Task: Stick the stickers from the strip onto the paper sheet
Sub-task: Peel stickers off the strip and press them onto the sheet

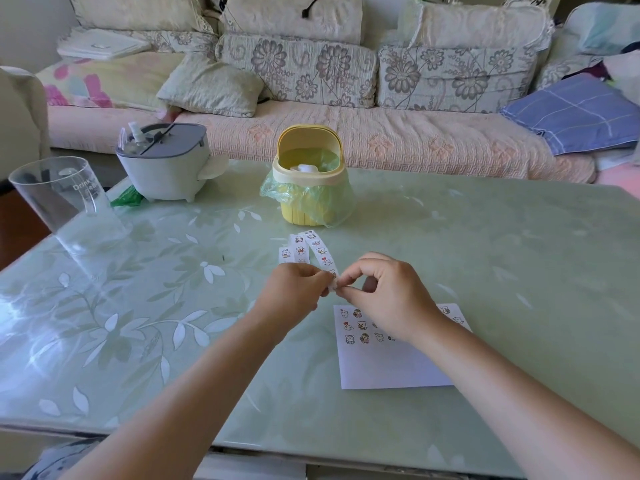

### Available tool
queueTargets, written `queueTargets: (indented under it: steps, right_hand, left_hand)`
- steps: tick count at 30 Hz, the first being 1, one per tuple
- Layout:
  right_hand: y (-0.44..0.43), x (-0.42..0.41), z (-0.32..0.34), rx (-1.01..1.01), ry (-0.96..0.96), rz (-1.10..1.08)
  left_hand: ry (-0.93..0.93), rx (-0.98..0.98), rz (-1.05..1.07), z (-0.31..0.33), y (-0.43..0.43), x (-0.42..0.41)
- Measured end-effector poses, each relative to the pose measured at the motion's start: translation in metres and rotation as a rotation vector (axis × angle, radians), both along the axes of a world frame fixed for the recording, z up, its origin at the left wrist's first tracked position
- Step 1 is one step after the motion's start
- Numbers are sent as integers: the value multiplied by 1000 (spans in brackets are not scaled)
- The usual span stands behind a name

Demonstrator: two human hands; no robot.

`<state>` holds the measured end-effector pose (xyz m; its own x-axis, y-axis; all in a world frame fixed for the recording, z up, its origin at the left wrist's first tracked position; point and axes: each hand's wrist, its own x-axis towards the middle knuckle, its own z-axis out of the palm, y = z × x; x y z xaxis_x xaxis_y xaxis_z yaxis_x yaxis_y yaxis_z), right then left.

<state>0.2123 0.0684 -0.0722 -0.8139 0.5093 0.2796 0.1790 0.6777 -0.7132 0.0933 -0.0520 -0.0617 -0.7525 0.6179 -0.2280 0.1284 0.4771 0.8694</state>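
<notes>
Head view: left hand [297, 289] and right hand [393, 299] pinch strip [321, 251] end beside paper sheet [388, 368].

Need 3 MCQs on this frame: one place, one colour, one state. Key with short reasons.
1. Where does the paper sheet lie? A) on the sofa B) on the table, partly hidden by the right hand C) on the floor
2. What colour is the small bin? A) yellow B) red C) black
3. The left hand and right hand are: A) flat on the table B) pinching the sticker strip's near end C) lifting a cup
Key: 1 B, flat on the tabletop; 2 A, yellow body and rim; 3 B, both sets of fingertips meet on the strip.
</notes>
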Motion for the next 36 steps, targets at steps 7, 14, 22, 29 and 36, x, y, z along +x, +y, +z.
queueTargets:
  steps: [7,14,22,29,36]
  right_hand:
    - [15,16,5,-321,-95,-96]
    - [35,50,-1,-431,-228,-152]
    - [53,82,-7,-470,-337,-210]
    - [62,94,-8,-472,-378,-229]
    - [66,92,-10,-413,-456,-214]
  left_hand:
    - [474,-214,-121,-10,11,10]
    - [832,-533,-286,-7,22,27]
    - [782,-79,-650,-33,34,54]
    - [899,-129,-764,-48,37,66]
    - [868,-135,-751,-51,40,65]
